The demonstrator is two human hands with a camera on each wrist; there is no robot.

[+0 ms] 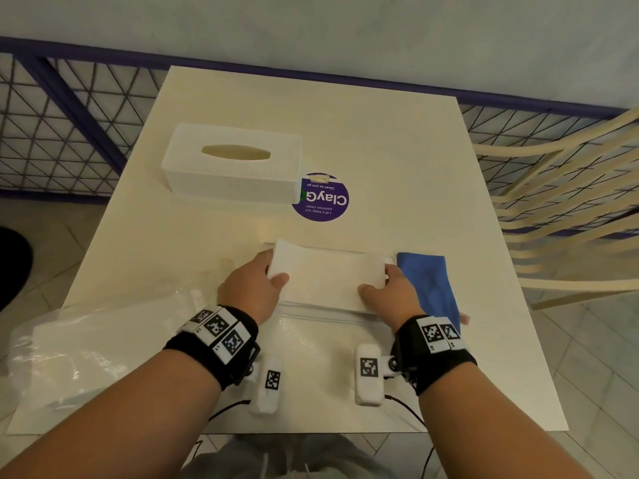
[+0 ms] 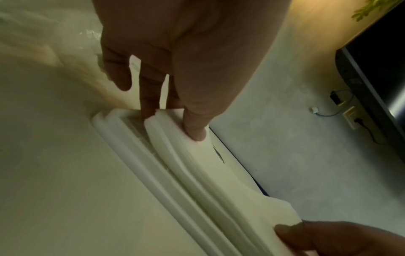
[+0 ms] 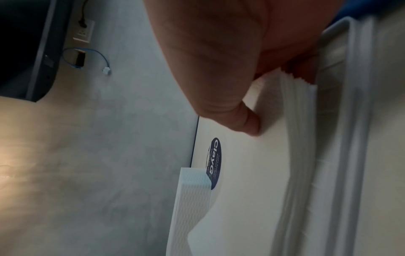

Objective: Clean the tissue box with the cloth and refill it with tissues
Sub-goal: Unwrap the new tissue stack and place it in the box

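Two hands, left hand [image 1: 250,288] and right hand [image 1: 392,292], each gripping one tissue stack [image 1: 328,276]; one tissue box [image 1: 231,162], one cloth [image 1: 428,285].

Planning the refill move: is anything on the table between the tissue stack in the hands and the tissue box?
Nothing visible. Both hands, left and right, grip the tissue stack; bare table lies between it and the box. Only a flat sticker sits beside the box; the cloth is off right.

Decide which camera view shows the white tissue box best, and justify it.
The head view: the tissue box shows whole, its top slot visible, beside the round sticker. The right wrist view shows only one textured corner. The left wrist view does not show it.
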